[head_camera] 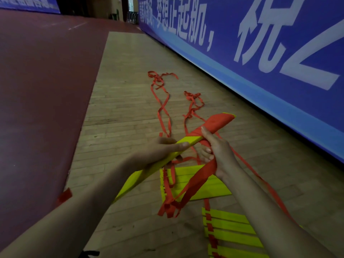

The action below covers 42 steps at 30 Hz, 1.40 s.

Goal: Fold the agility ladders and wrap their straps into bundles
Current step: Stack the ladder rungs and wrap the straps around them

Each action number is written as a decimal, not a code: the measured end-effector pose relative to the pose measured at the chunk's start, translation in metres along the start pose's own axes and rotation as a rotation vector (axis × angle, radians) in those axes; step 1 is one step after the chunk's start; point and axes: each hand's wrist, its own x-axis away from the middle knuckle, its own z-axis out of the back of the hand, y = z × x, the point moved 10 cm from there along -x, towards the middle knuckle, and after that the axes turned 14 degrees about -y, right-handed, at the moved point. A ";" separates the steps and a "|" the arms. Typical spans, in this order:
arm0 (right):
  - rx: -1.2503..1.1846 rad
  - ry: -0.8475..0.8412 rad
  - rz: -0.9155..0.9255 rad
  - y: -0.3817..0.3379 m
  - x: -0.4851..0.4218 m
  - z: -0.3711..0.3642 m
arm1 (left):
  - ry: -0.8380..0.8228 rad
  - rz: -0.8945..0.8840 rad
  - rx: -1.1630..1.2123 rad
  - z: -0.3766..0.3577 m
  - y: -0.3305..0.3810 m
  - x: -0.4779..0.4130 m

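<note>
Left hand (163, 151) grips yellow rung bundle (186, 146), fingers curled round it. Right hand (217, 151) fingers pinch red strap (202, 169) wrapped at bundle's far end.

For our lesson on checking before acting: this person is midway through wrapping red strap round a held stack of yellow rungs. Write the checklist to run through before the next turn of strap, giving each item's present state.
1. Left hand grips the yellow rung stack: ok.
2. Right hand holds the red strap against the stack: ok.
3. Wound turns lie close together near the far end: ok.
4. Loose strap tails on the floor run untangled: not ok, they lie twisted in loops.
5. Rungs inside the stack sit flush: cannot tell.
6. Hanging strap keeps clear of the folded ladder below: cannot tell.
</note>
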 end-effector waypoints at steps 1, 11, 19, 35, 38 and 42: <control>-0.007 -0.033 0.004 0.000 0.000 -0.003 | -0.026 0.022 0.077 0.000 -0.003 0.002; 0.085 -0.185 0.034 -0.011 0.000 -0.011 | -0.266 0.115 0.261 -0.012 -0.014 0.011; 0.445 -0.207 -0.008 -0.014 0.002 -0.001 | -0.083 0.060 0.272 0.008 -0.011 0.003; 0.421 -0.170 -0.054 -0.005 -0.001 0.010 | -0.067 0.090 0.238 0.005 -0.011 0.003; 0.506 -0.078 0.015 -0.012 -0.003 0.018 | -0.097 0.075 0.221 0.003 -0.008 0.003; 0.672 -0.014 0.150 -0.025 0.000 0.016 | -0.055 0.028 0.152 0.003 -0.004 0.001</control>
